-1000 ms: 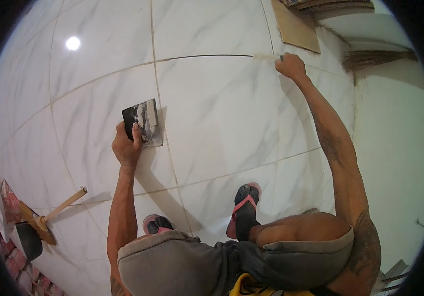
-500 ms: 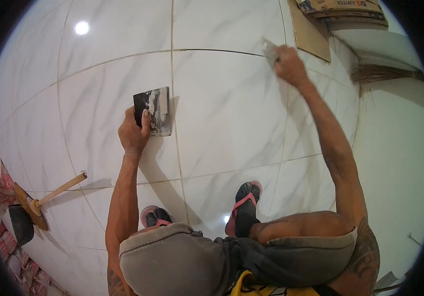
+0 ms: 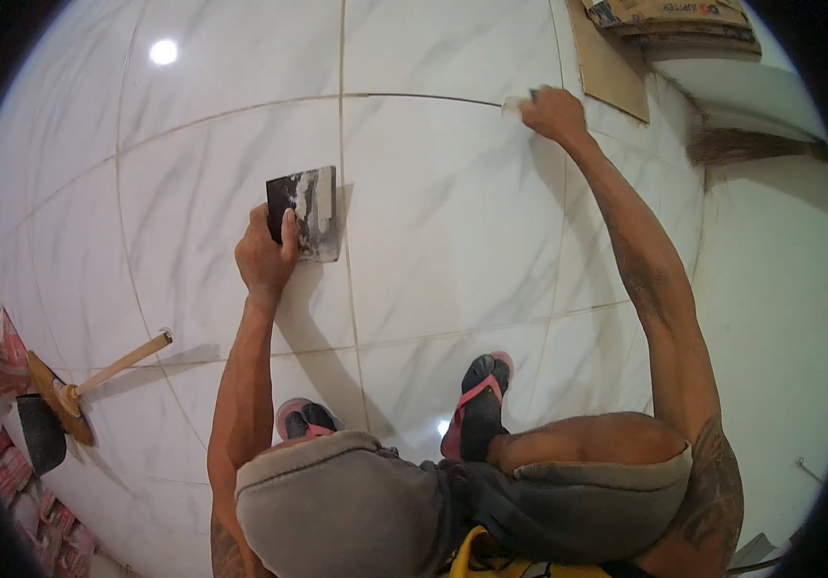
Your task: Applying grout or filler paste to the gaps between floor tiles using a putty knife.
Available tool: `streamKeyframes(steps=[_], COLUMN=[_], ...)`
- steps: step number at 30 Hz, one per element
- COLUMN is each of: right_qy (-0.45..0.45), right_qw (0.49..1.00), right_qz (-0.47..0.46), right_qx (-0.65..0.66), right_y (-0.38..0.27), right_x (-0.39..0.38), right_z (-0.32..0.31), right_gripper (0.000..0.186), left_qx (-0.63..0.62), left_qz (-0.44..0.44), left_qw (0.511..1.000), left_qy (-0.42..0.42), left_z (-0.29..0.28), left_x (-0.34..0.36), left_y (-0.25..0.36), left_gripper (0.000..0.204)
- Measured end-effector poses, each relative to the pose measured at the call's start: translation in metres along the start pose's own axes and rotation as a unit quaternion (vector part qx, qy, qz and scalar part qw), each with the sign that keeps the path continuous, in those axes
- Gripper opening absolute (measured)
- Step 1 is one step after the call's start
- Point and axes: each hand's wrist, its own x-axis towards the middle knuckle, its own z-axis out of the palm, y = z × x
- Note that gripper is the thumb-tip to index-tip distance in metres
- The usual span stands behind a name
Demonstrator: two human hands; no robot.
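Person crouched on a glossy white tiled floor (image 3: 453,222), faint grey veining, thin dark joints between large square tiles.

Left hand (image 3: 265,258): closed around the near edge of a flat square pad (image 3: 305,212), thumb on top. Pad is dark, smeared with pale grey paste, and lies flat on the floor just left of a far-running joint.

Right hand (image 3: 554,114): arm stretched far and right, fingers curled over a small pale lump (image 3: 512,104) pressed on the joint line (image 3: 414,96); what the lump is cannot be told. It shows just left of the knuckles. The 2 hands are well apart, the pad nearer and to the left.

Near: 2 feet in flip-flops (image 3: 477,405) with pink straps, grey shorts.

Left edge: wooden-handled mallet (image 3: 96,376) lying on the floor, handle pointing right.

Far right: flat brown cardboard (image 3: 607,58) under stacked paper sacks (image 3: 674,19).
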Motion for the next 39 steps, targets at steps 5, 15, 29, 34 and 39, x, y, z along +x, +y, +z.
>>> streamKeyframes(steps=[5, 15, 29, 34, 39], right_qy=[-0.05, 0.224, -0.012, -0.031, 0.063], right_qw=[0.993, 0.906, 0.995, 0.984, 0.958], right_qz=[-0.097, -0.344, -0.086, -0.152, -0.226], right_qx=[0.041, -0.104, 0.053, 0.085, 0.165], right_y=[-0.101, -0.018, -0.103, -0.144, -0.09], right_x=[-0.014, -0.043, -0.011, -0.003, -0.012], right_z=[-0.024, 0.057, -0.019, -0.04, -0.053], right_gripper=[0.04, 0.033, 0.043, 0.043, 0.029], left_qx=[-0.028, -0.02, -0.026, -0.036, -0.032], left_qz=[-0.037, -0.034, -0.026, -0.047, -0.028], left_qw=[0.999, 0.999, 0.999, 0.998, 0.999], left_qy=[-0.013, -0.017, -0.007, -0.012, -0.018], left_z=[-0.004, 0.0, -0.008, -0.006, -0.01], left_x=[-0.003, 0.001, 0.001, -0.004, 0.002], left_y=[-0.004, 0.002, 0.0, -0.006, -0.002], left_gripper=[0.026, 0.027, 0.027, 0.028, 0.028])
